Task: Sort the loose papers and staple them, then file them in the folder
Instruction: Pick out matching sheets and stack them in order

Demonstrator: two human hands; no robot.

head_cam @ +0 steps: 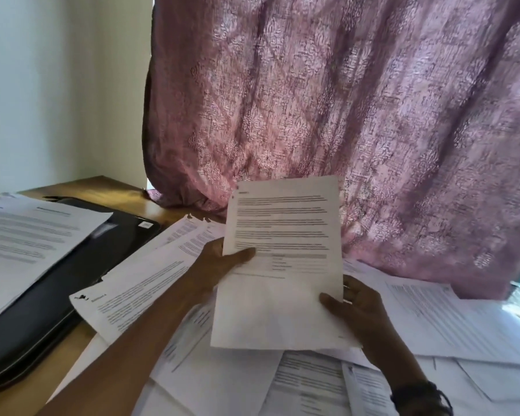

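Note:
I hold a printed sheet (285,235) upright in front of me, above the table. My left hand (222,265) grips its left edge with the thumb across the text. My right hand (354,310) grips its lower right edge. Under them several loose printed papers (150,283) lie spread and overlapping across the table. At the left lies a black folder (51,292), closed, with a stack of printed sheets (27,235) resting on its far end. No stapler is in view.
A wooden table (42,394) shows at the lower left and behind the folder. A pink patterned curtain (342,100) hangs close behind the table, its hem touching the tabletop. A pale wall (57,85) stands at the left. More papers (433,310) cover the right side.

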